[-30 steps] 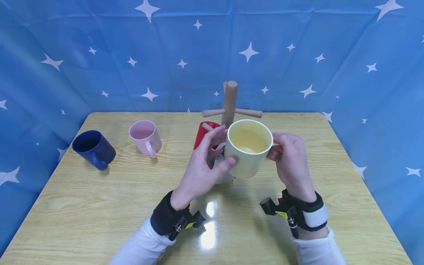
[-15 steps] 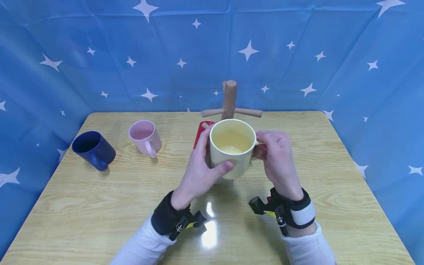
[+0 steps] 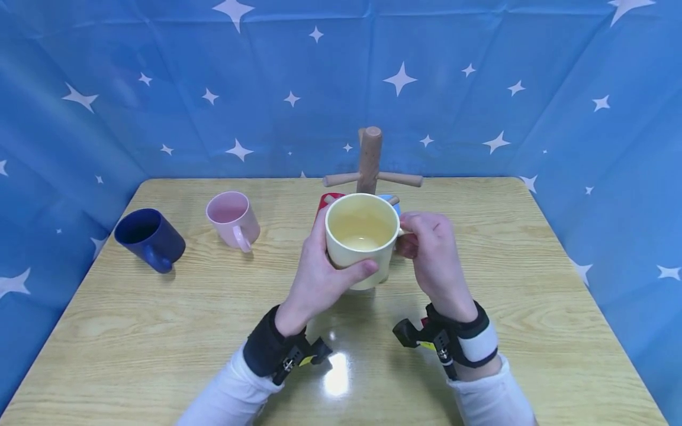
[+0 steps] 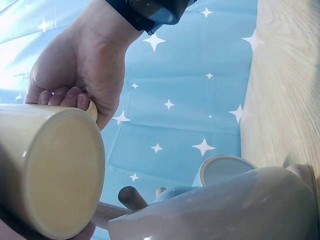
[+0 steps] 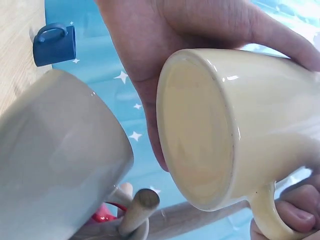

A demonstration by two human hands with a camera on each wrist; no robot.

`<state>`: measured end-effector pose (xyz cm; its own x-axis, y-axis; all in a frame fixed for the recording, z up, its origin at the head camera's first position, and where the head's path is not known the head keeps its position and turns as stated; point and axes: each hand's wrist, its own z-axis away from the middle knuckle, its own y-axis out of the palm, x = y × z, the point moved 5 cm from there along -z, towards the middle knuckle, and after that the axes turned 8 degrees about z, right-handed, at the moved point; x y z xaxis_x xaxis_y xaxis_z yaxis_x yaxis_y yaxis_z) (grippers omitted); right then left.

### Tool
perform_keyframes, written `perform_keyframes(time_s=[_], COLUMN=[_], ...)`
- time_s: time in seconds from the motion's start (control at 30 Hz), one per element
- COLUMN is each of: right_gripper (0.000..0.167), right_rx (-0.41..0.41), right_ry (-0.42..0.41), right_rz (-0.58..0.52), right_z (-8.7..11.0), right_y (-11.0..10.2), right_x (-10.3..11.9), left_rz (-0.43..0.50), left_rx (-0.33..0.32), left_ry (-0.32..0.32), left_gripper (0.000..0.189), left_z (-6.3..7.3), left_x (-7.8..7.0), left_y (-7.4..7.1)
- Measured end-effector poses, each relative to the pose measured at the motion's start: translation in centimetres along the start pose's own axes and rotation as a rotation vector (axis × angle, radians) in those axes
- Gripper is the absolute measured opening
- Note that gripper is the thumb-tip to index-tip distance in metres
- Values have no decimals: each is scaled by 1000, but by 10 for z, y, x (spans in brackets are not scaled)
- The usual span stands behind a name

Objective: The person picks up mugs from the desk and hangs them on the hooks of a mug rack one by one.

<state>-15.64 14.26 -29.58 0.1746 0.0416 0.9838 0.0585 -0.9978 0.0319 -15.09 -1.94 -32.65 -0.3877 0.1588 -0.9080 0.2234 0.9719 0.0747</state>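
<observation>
A pale yellow mug (image 3: 362, 263) is held in the air, its mouth tipped toward the head camera. My left hand (image 3: 319, 275) grips its body, thumb across the near side. With curled fingers, my right hand (image 3: 436, 254) holds the handle, which points right. Just behind stands a wooden mug tree (image 3: 369, 160) with several pegs. A red mug (image 3: 325, 203) and a light blue mug (image 3: 396, 207) are at its lower pegs, largely covered by the yellow mug and left hand. A grey-white mug (image 5: 55, 155) hangs by its handle on a peg, close below the yellow mug's base.
On the left of the wooden table (image 3: 176, 331) stand a dark blue mug (image 3: 160, 236) and a pink mug (image 3: 234, 222). A blue star-patterned cloth (image 3: 298, 65) hangs behind the table. Two upper pegs, including a right one (image 3: 401, 179), stick out bare above the mugs.
The yellow mug and right hand have moved left, bringing the mug fully into the left hand's grasp and in front of the tree. The light blue mug has come into view behind it.
</observation>
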Motion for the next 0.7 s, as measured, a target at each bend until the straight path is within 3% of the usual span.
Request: perform_keyframes(time_s=[0.3,0.7], right_gripper=[43,45], right_rx=[31,108], right_ry=[-8,-68], right_rz=[17,62], right_z=[3,6], right_y=[6,5], right_x=[-1,1], left_rz=[-17,-30], left_rx=[-53,-48], left_ry=[91,146], left_gripper=[115,111], left_z=[-1,0], left_x=[-4,-5], left_y=[-4,-7])
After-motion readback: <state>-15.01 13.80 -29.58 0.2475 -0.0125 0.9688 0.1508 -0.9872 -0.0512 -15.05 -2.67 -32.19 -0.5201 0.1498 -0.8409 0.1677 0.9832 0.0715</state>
